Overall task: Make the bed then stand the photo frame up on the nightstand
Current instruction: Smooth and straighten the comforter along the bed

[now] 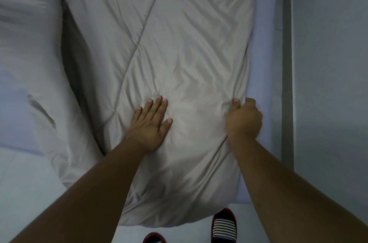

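Grey duvet [159, 53] lies wrinkled along the bed [260, 63], hanging over its foot. My left hand [150, 125] presses flat on the duvet, fingers [159, 103] spread, gripping nothing. My right hand [244, 119] is fisted, bunching the duvet's right edge. Striped slippers [224, 226] below the duvet.

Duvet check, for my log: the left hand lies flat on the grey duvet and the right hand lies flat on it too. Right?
Not quite. The left hand lies flat on the grey duvet, but the right hand is closed, gripping the duvet's edge, as the head view shows.
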